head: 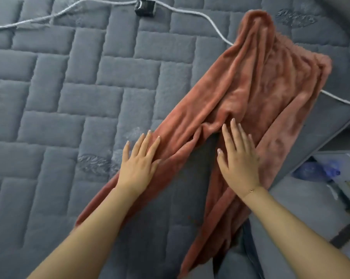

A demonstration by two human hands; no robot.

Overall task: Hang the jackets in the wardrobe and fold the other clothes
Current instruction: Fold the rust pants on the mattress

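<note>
Fingers (150, 141) flat on trousers (250, 87)

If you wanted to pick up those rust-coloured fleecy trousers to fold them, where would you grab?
Probably at the waistband end of the trousers, far from the person, pinching its two corners from above. It lies widest and flattest there, while the legs split apart nearer the left hand and right hand, both resting flat on the fabric.
</note>
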